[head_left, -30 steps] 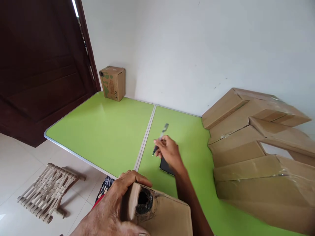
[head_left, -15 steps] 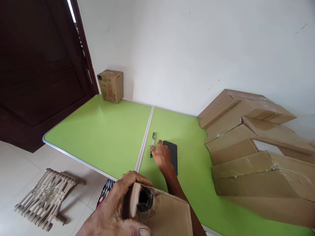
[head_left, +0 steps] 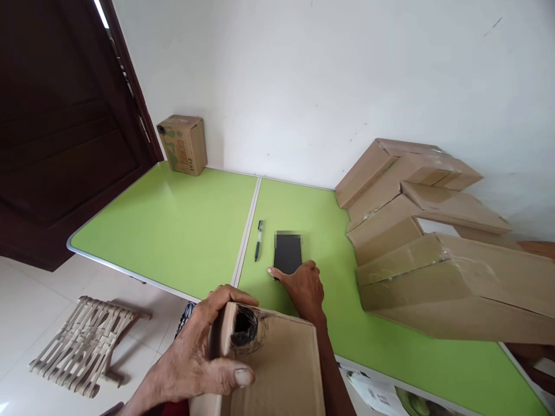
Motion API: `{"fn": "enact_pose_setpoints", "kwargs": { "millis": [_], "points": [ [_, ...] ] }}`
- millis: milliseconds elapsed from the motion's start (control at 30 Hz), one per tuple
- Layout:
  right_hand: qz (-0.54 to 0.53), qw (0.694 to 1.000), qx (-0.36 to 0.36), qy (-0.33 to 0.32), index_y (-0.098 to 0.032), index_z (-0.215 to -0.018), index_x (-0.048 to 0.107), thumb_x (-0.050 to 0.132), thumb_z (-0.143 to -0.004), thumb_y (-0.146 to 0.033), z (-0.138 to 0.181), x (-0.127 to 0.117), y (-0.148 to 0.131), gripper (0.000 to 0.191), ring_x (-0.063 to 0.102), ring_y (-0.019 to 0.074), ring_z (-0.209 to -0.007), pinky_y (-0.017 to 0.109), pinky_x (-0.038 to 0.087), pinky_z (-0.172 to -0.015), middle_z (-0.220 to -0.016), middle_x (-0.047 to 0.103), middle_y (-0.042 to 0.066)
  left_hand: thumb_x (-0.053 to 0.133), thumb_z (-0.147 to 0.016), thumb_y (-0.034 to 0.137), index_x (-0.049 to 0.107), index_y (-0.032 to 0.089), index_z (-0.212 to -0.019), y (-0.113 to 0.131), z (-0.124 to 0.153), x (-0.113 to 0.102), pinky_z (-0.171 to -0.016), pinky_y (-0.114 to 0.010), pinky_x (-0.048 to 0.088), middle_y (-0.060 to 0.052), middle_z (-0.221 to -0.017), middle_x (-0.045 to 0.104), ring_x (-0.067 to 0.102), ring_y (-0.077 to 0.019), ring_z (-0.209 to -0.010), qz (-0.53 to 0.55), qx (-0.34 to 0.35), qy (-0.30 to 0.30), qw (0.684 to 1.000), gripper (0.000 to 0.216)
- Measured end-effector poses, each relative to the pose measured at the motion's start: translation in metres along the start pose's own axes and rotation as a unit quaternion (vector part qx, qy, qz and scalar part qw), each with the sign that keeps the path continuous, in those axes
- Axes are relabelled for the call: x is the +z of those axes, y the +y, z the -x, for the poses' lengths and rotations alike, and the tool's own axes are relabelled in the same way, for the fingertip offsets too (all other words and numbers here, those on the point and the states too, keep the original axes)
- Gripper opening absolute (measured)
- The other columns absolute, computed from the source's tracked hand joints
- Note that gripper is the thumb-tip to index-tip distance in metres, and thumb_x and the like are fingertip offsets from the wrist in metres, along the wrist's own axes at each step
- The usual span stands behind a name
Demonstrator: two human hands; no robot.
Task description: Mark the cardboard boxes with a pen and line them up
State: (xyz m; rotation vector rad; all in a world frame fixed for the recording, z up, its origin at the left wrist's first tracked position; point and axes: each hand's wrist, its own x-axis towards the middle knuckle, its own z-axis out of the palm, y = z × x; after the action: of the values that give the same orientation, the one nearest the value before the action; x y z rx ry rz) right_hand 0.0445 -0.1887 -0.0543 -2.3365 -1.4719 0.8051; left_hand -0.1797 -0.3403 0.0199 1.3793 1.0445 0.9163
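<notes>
My left hand [head_left: 202, 346] grips the corner of a brown cardboard box [head_left: 281, 364] at the bottom of the view, thumb on its near face and fingers over the edge. Beside the thumb is a dark, ragged-rimmed hole [head_left: 245, 326] in that box. Beyond the box, my right hand [head_left: 303, 286] holds the near end of a black smartphone [head_left: 287, 257], thumb on its left edge and fingers on its right. Whether the phone rests on the table or is slightly raised, I cannot tell. A pen [head_left: 258, 241] lies just left of the phone.
Several cardboard boxes [head_left: 416, 242] lean against the wall on the right of the green folding table [head_left: 182, 225]. A small printed box [head_left: 182, 144] stands at the far left corner. On the floor is a woven stool [head_left: 84, 344], near a dark door [head_left: 65, 127].
My right hand has moved from beside the pen to the phone and now grips its near end. My left hand keeps hold of the box. The view has shifted slightly.
</notes>
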Motion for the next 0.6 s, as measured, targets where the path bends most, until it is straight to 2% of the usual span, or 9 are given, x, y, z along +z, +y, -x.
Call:
{"fn": "enact_pose_setpoints", "kwargs": {
  "millis": [133, 167, 233, 300, 367, 433, 533, 600],
  "points": [
    [-0.139, 0.989, -0.018, -0.041, -0.011, -0.115, 0.066, 0.074, -0.084, -0.043, -0.008, 0.001, 0.017, 0.045, 0.066, 0.0486, -0.125, 0.058, 0.054, -0.102, -0.123, 0.073, 0.027, 0.081, -0.081, 0.072, 0.061, 0.027, -0.144, 0.001, -0.001, 0.000, -0.107, -0.044, 0.047, -0.009, -0.139, 0.064, 0.059, -0.0362, -0.126, 0.002, 0.005, 0.004, 1.000, 0.080],
    [-0.186, 0.981, -0.023, -0.056, -0.014, -0.110, 0.066, 0.071, -0.083, -0.044, -0.008, 0.002, 0.023, 0.040, 0.069, 0.0465, -0.121, 0.056, 0.058, -0.098, -0.120, 0.074, 0.025, 0.081, -0.081, 0.072, 0.060, 0.027, -0.145, 0.001, -0.001, 0.000, -0.108, -0.044, 0.047, -0.010, -0.140, 0.063, 0.059, -0.0364, -0.127, 0.001, 0.003, 0.005, 1.000, 0.081],
    [-0.287, 0.953, -0.030, -0.093, -0.017, -0.107, 0.066, 0.070, -0.080, -0.048, -0.002, 0.001, 0.035, 0.041, 0.076, 0.0420, -0.108, 0.051, 0.063, -0.087, -0.115, 0.077, 0.021, 0.081, -0.081, 0.073, 0.060, 0.027, -0.147, 0.000, 0.000, 0.001, -0.109, -0.044, 0.047, -0.010, -0.143, 0.062, 0.057, -0.0373, -0.129, -0.005, -0.006, 0.009, 1.000, 0.083],
    [-0.374, 0.918, -0.035, -0.125, -0.019, -0.108, 0.065, 0.072, -0.075, -0.055, 0.011, -0.004, 0.048, 0.049, 0.079, 0.0390, -0.099, 0.049, 0.066, -0.080, -0.110, 0.079, 0.017, 0.079, -0.081, 0.075, 0.059, 0.027, -0.147, -0.001, 0.002, 0.001, -0.109, -0.044, 0.047, -0.011, -0.144, 0.062, 0.057, -0.0378, -0.130, -0.014, -0.010, 0.015, 1.000, 0.085],
    [-0.458, 0.878, -0.030, -0.138, -0.020, -0.111, 0.066, 0.079, -0.072, -0.060, 0.030, -0.016, 0.061, 0.057, 0.080, 0.0370, -0.099, 0.047, 0.067, -0.084, -0.114, 0.081, 0.015, 0.076, -0.081, 0.078, 0.060, 0.027, -0.148, -0.003, 0.003, 0.001, -0.108, -0.043, 0.048, -0.011, -0.143, 0.063, 0.058, -0.0380, -0.129, -0.019, -0.018, 0.019, 0.999, 0.085],
    [-0.555, 0.820, -0.013, -0.139, -0.020, -0.115, 0.070, 0.089, -0.071, -0.057, 0.053, -0.035, 0.069, 0.060, 0.081, 0.0342, -0.100, 0.045, 0.068, -0.086, -0.124, 0.080, 0.013, 0.074, -0.081, 0.080, 0.060, 0.028, -0.147, -0.002, 0.004, 0.001, -0.108, -0.043, 0.047, -0.010, -0.143, 0.063, 0.058, -0.0386, -0.130, -0.023, -0.028, 0.021, 0.999, 0.085],
    [-0.671, 0.729, 0.014, -0.135, -0.024, -0.121, 0.078, 0.098, -0.072, -0.043, 0.093, -0.069, 0.074, 0.057, 0.082, 0.0333, -0.104, 0.044, 0.069, -0.086, -0.132, 0.079, 0.013, 0.073, -0.082, 0.080, 0.060, 0.029, -0.146, 0.001, 0.004, 0.000, -0.108, -0.043, 0.046, -0.009, -0.142, 0.063, 0.057, -0.0393, -0.132, -0.027, -0.037, 0.013, 0.999, 0.083],
    [-0.706, 0.696, 0.019, -0.130, -0.029, -0.120, 0.081, 0.095, -0.077, -0.049, 0.118, -0.089, 0.076, 0.050, 0.081, 0.0357, -0.109, 0.046, 0.070, -0.087, -0.131, 0.080, 0.013, 0.073, -0.082, 0.079, 0.060, 0.028, -0.146, 0.005, 0.002, 0.002, -0.106, -0.042, 0.047, -0.010, -0.140, 0.064, 0.058, -0.0387, -0.129, -0.017, -0.031, 0.008, 0.999, 0.083]
  ]
}}
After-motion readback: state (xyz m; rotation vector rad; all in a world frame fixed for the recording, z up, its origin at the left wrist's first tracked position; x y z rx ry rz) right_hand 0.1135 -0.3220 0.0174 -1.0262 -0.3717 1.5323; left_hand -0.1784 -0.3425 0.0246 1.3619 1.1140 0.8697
